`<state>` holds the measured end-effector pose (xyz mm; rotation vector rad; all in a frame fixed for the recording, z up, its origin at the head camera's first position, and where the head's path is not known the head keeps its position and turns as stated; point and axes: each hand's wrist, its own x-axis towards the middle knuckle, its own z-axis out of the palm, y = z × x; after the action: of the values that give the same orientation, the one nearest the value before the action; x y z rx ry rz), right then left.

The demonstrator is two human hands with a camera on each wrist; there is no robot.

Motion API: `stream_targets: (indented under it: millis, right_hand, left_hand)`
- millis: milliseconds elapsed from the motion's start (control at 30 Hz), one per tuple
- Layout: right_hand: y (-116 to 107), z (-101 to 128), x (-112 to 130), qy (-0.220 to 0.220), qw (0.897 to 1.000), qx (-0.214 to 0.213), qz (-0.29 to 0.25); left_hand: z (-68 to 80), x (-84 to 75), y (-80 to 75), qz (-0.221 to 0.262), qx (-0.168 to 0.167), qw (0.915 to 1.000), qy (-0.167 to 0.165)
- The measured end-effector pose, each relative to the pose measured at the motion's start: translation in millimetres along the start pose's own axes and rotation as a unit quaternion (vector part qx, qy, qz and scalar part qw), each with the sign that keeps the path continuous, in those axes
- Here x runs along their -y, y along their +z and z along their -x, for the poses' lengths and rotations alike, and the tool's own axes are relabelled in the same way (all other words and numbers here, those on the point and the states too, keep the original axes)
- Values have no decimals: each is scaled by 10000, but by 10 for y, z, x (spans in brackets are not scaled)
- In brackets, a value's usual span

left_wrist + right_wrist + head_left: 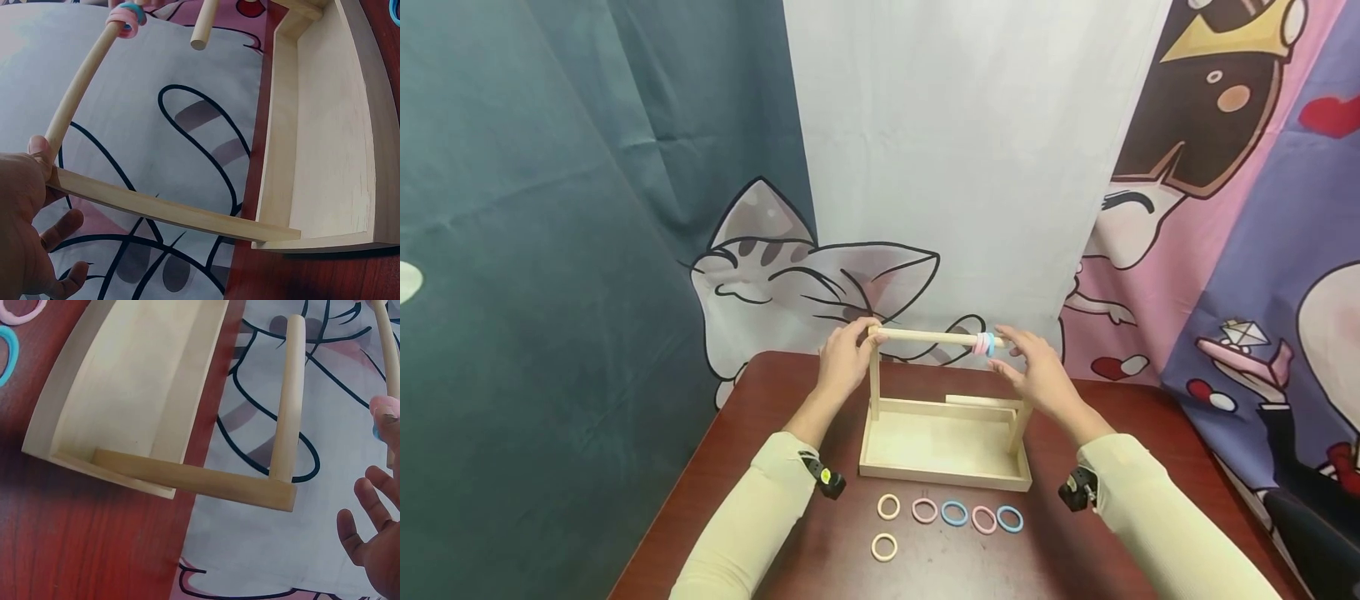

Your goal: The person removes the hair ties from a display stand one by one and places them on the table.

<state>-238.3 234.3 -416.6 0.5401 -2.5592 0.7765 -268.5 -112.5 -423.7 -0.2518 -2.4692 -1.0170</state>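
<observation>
My left hand [844,354] grips the corner where a long wooden rod [925,337] meets the top of the left upright [162,209]. Its thumb lies against the rod. Pink rings [980,344] and a blue ring [991,344] sit around the rod close to its free right end. There my right hand [1036,367] has its index finger and thumb at the blue ring, the other fingers spread. From the top of the right upright [231,486] a second rod [290,394] sticks out, its far end unattached. Both uprights stand on a shallow wooden tray [943,478].
In front of the tray, on the red-brown table [760,392], lie several loose rings: cream rings [884,558], pink rings [924,522] and blue rings [954,524]. A curtain with cartoon figures [940,167] hangs behind the table.
</observation>
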Motion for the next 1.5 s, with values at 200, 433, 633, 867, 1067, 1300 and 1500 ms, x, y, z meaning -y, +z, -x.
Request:
stream_targets:
  millis: [200,433,633,867,1067,1300,1500]
  right_hand:
    - [37,-64,20,-154,9998,-85,-60]
    - [54,-88,14,-219,9997,-117,-22]
    - [62,-99,20,-285,9994,-163,89]
    - [60,-86,2,-368,9984,-360,248]
    - [51,-48,-12,-385,9981,-405,251]
    - [9,-21,-19,-369,9982,-414,235]
    - [-5,-15,-45,-379,9981,-417,240]
  left_hand:
    - [-12,6,-13,-19,-2,10000,22]
    - [-22,7,-13,-27,85,10000,-35]
    - [-15,-1,-13,-52,18,10000,36]
    - [-17,4,-10,-31,24,10000,48]
    - [-2,14,7,-46,16,10000,45]
    - [-14,18,11,-5,-31,10000,75]
    - [-20,5,-10,4,-64,9999,120]
